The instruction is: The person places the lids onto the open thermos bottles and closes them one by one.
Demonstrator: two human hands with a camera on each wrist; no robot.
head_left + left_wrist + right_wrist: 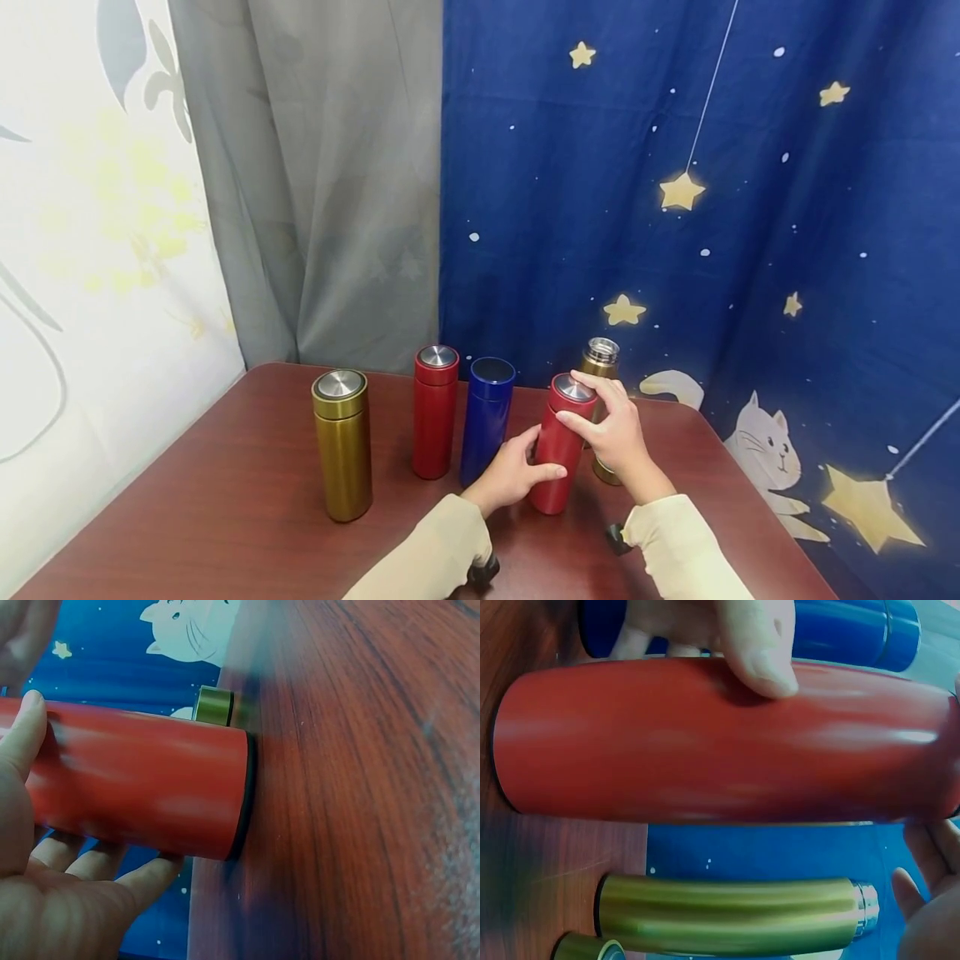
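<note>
A red thermos bottle (556, 450) with a steel-topped lid stands on the table, tilted slightly. My left hand (516, 472) grips its body low down, thumb in front and fingers behind. Around the lid at the top, my right hand (619, 427) holds with thumb and fingers. In the right wrist view, the red bottle (705, 742) spans the picture. Behind it stands a gold thermos bottle (727, 913) without its lid, its steel neck bare. The gold lid (587, 947) lies on the table beside that bottle.
To the left stand a blue thermos bottle (486, 425), a second red thermos bottle (435, 425) and another gold thermos bottle (345, 458), all with lids on. The dark red wooden table (247, 492) ends at curtains: grey (352, 183) and starry blue (570, 183).
</note>
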